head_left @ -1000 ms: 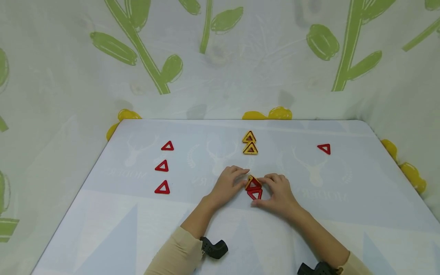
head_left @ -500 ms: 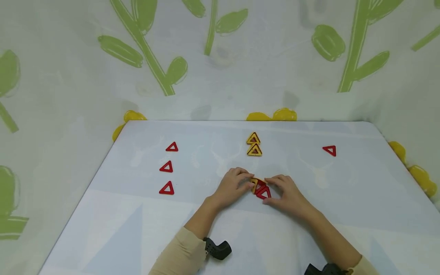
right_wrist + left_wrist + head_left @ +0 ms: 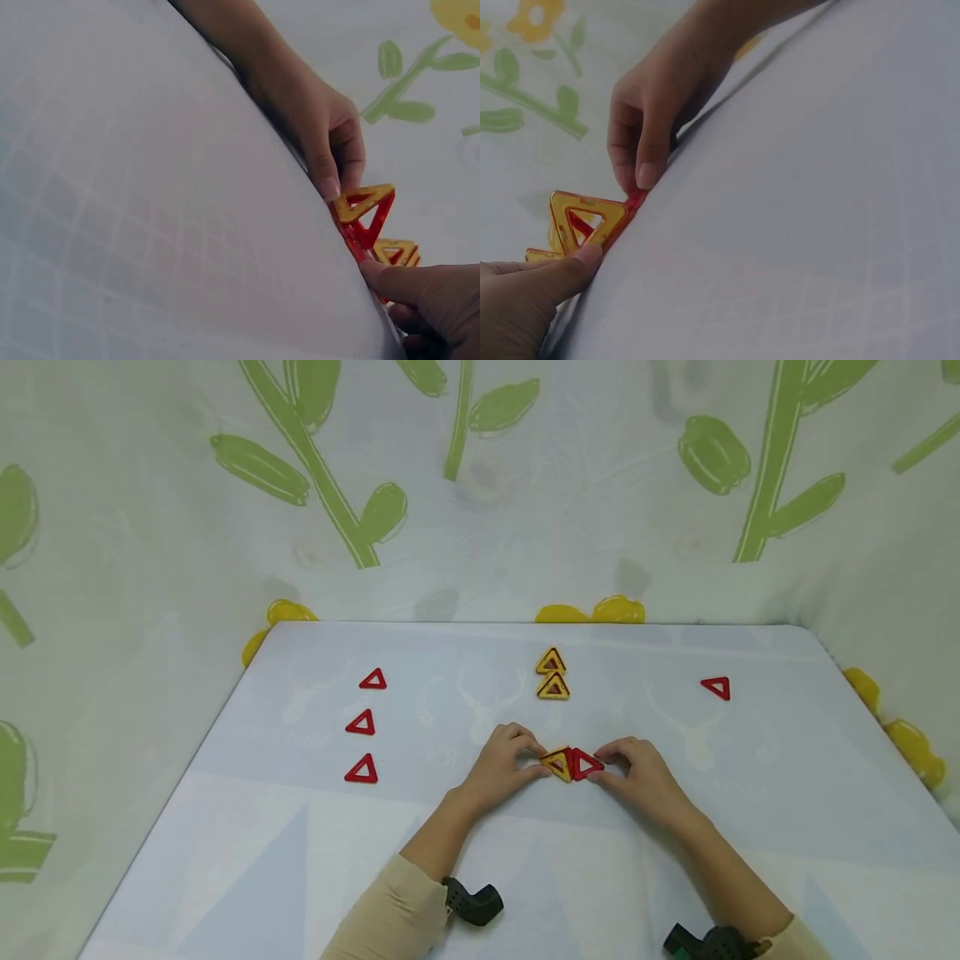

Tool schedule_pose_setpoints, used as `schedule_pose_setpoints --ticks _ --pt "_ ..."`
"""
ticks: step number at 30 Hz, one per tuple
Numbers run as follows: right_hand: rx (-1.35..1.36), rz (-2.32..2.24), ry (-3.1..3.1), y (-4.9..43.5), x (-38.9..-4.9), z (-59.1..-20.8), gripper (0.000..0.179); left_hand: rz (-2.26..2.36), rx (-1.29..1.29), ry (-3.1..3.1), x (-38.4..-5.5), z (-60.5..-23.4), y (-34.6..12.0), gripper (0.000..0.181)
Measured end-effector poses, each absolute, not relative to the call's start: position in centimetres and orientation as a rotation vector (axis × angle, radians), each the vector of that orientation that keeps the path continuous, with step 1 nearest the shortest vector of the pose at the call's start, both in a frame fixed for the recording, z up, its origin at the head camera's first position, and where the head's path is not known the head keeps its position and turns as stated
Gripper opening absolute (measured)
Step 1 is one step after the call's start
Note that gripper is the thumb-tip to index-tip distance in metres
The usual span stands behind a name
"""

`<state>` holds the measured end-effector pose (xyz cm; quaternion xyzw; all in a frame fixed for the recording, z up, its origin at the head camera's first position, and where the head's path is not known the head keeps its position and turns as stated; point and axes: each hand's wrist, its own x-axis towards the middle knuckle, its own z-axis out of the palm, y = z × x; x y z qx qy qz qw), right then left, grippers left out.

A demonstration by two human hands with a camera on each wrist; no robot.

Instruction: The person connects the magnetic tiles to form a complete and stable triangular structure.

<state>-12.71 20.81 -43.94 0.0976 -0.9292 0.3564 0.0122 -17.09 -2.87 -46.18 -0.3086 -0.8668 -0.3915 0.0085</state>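
Observation:
Near the table's middle, a small pyramid of triangular magnetic tiles stands on the surface, with a yellow tile [image 3: 557, 752] and red sides. My left hand [image 3: 504, 770] pinches it from the left, thumb in front, as the left wrist view shows with the yellow tile [image 3: 609, 213] tilted up. A flat red triangle tile [image 3: 597, 767] lies edge to edge with the pyramid on its right. My right hand [image 3: 647, 778] pinches this tile's right corner between thumb and fingers. In the right wrist view, the pyramid's red side [image 3: 382, 219] leans up beside the yellow one.
Behind the hands stand two yellow-and-red triangle pieces [image 3: 552, 695], one in front of the other. Along the left lie three red triangle tiles [image 3: 361, 732] in a column. Another red triangle tile [image 3: 727, 688] lies at the right. A patterned cloth wall [image 3: 525, 552] rises behind the table.
The pyramid and the joined red tile have turned counterclockwise, so the red tile has swung from the near side to the right. My right hand has moved right and slightly away with it.

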Motion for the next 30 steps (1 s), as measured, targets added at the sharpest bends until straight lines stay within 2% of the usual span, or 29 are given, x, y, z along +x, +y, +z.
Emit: schedule_pose_setpoints --ticks 12,21,30 --pt "0.306 1.122 -2.828 20.9 -13.0 -44.7 0.022 -1.255 -0.937 -2.712 -17.3 -46.1 -2.9 0.018" --pt "0.259 1.317 -2.669 20.8 -12.9 -45.6 0.026 -1.264 -0.917 -2.736 -17.3 -46.1 -2.9 0.018" --pt "0.457 1.407 -2.520 20.0 -12.7 -45.7 0.037 -1.261 -0.979 -2.672 -17.1 -46.1 -2.8 0.019"
